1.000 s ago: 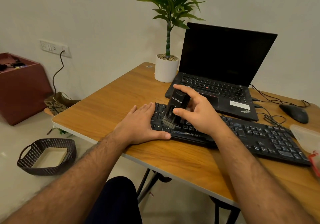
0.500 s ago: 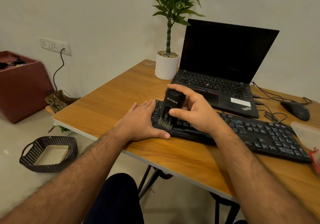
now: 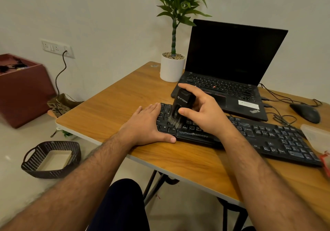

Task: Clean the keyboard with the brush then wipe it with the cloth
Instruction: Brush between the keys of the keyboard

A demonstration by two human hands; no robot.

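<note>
**A:** What does the head camera show at the desk?

**B:** A person's right hand point(image 3: 205, 114) grips a black brush point(image 3: 180, 106), thumb on its near face and fingers curled over the top, bristles down on the left-hand keys of a black keyboard point(image 3: 267, 136). The left hand point(image 3: 146, 125) lies flat, fingers straight and together, pressing the keyboard's left end, thumb along its front edge.

**A:** And what crowds the wooden table point(image 3: 110, 106)?

**B:** An open laptop point(image 3: 230, 66), screen dark, stands just behind the keyboard, its front edge partly hidden by the right hand. A potted plant point(image 3: 172, 66) sits beside the laptop's left side. A mouse point(image 3: 305, 113) and tangled cables point(image 3: 282, 116) lie to the right; a clear plastic container point(image 3: 316, 132) touches the frame's right edge, next to the keyboard's far end.

**A:** Below the table?

**B:** A woven basket point(image 3: 51, 159) on the floor, a reddish-brown box point(image 3: 23, 90) against the wall, and a cord plugged into the wall socket point(image 3: 57, 48). No cloth can be made out.
</note>
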